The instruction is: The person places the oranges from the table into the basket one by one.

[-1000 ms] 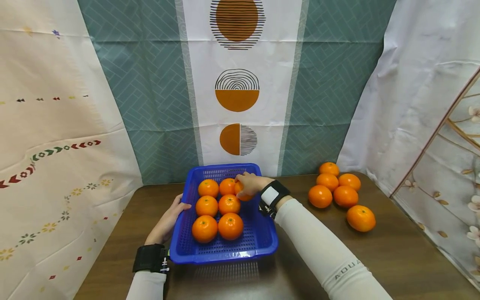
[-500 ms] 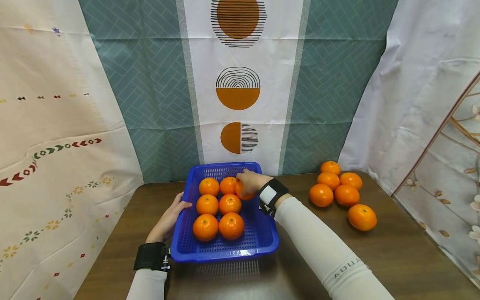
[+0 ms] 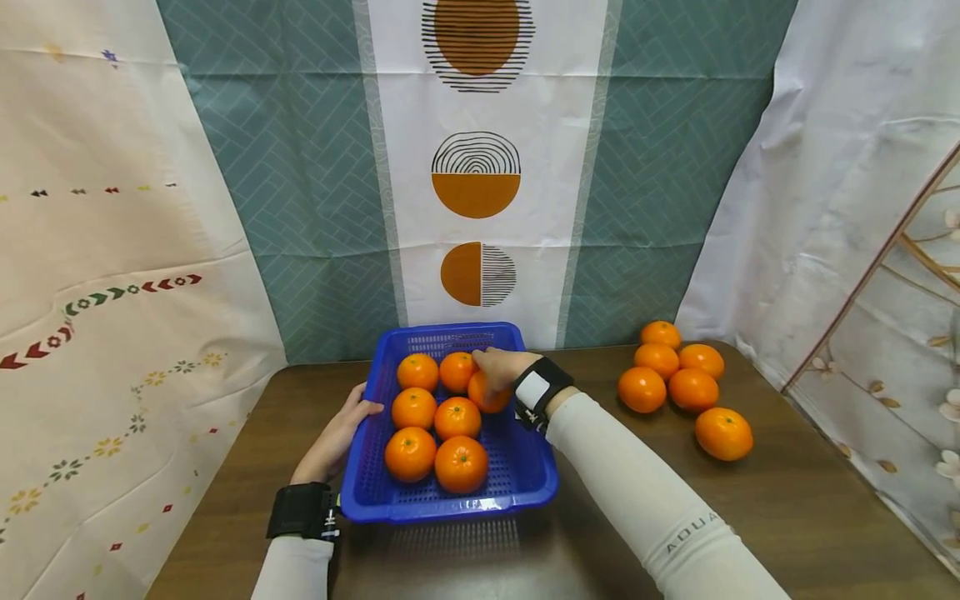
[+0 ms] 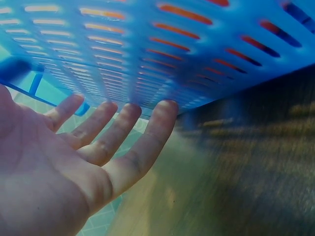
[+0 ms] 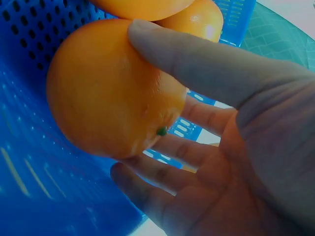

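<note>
A blue plastic basket (image 3: 517, 497) with slotted walls holds several oranges, among them a front orange (image 3: 461, 465) and a back-left orange (image 3: 417, 372). Inside, at the right, my right hand (image 3: 504, 371) holds an orange (image 5: 106, 93); in the right wrist view the thumb lies on top of it and the fingers reach underneath. This orange sits low, close to the basket's perforated wall. My left hand (image 3: 341, 433) is at the basket's left side, thumb over the rim. In the left wrist view its fingers (image 4: 147, 147) extend along the outer wall, tips at the slots.
On the brown wooden table (image 3: 780, 500), right of the basket, lie several loose oranges, the closest orange (image 3: 723, 434) a little apart from the others. A patterned cloth (image 3: 480, 283) hangs behind the table's back edge.
My right hand and its orange have come slightly nearer and lower in the basket. The middle-right and front-right oranges have shifted slightly toward me. My left hand stays at the rim.
</note>
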Demonstrator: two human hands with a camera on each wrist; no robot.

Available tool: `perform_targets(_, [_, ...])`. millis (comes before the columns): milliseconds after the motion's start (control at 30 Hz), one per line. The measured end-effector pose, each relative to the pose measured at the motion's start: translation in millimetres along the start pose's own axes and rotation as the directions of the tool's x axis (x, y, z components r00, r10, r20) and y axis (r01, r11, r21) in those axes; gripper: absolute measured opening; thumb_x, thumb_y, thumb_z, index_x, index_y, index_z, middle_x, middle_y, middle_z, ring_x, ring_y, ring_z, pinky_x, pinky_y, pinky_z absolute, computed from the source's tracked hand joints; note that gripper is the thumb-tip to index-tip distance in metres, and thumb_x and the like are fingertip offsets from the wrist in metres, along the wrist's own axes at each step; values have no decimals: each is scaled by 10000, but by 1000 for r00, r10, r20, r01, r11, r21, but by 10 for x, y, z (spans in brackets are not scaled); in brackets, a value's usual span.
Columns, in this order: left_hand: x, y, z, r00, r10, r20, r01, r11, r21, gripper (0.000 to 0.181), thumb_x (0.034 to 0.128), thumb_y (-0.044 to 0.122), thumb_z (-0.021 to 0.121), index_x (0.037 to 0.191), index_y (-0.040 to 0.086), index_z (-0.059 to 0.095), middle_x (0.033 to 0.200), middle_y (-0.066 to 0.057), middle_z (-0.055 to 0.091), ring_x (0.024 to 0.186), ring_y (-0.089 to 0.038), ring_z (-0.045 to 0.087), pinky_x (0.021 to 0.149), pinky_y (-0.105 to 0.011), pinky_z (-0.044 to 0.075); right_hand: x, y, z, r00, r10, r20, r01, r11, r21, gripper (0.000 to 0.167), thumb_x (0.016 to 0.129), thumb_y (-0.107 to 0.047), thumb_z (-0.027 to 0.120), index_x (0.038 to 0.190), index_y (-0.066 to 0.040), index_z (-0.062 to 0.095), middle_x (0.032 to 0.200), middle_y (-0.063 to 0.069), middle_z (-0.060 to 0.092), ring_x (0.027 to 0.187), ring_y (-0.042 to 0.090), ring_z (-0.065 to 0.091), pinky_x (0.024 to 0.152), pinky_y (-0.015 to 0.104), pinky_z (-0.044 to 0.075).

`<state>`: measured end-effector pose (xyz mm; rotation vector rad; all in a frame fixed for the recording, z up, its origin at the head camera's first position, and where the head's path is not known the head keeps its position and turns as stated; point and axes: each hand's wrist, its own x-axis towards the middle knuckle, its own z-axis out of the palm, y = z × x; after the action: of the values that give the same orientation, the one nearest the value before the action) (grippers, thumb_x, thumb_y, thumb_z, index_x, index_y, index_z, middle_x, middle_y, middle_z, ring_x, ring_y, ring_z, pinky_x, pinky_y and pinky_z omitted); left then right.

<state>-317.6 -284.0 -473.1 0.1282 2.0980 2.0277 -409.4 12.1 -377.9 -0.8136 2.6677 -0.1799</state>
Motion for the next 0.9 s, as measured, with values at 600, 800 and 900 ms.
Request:
perform_targets(600, [7, -2, -19, 1000, 7, 7, -8, 999, 46, 581, 1106, 280, 423, 1608, 186, 147, 1519, -275, 356, 1082, -301, 657, 857, -446, 610, -65, -36, -22, 999, -36, 15, 36, 999, -22, 514, 912, -106, 789, 1377, -28, 584, 1322, 137, 647, 1156, 225, 589, 977, 339, 496])
perform_targets(800, [12, 13, -9, 1000, 1, 2, -1, 999, 47, 607, 1098, 282, 427, 1623, 196, 134, 1535, -270, 348, 1119, -316, 640, 865, -440, 602, -113, 5, -129, 996, -90, -1, 90, 996, -24, 452, 938, -123, 736, 1360, -26, 606, 1366, 186, 622, 1218, 274, 570, 1013, 386, 470])
perform_targets(900, [14, 13, 4, 1000, -3, -11, 3, 999, 44, 600, 1094, 275, 429, 1620, 202, 148, 1530, -268, 358, 1114, -320, 640, 857, -444, 603, -155, 21, -164, 994, -108, -27, 108, 994, 1, 410, 970, -117, 689, 1358, -12, 608, 1388, 206, 609, 1256, 303, 557, 1044, 415, 454])
